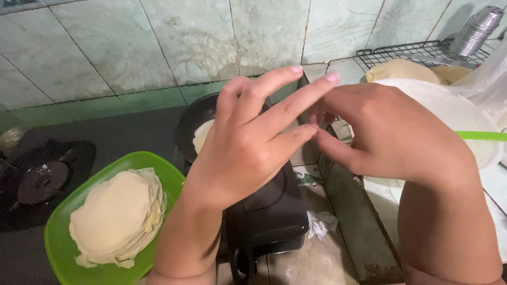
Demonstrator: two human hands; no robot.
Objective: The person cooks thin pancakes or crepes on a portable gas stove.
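Observation:
My left hand (253, 132) is raised in the middle of the view, fingers spread and pointing right, holding nothing. My right hand (391, 132) is beside it, fingers curled toward the left hand's fingertips; the two touch at the fingertips. Behind my left hand sits a black frying pan (193, 119) with a pale thin crepe (202, 134) in it, mostly hidden. At lower left a green plate (158, 169) carries a stack of pale crepes (119, 216).
A black stove (269, 216) stands under the pan, with a burner (42, 182) at left. A white bowl (454, 113) with a green handle (480, 135) sits at right, a wire rack (417, 53) behind it. A crumpled tissue (322, 224) lies on the counter.

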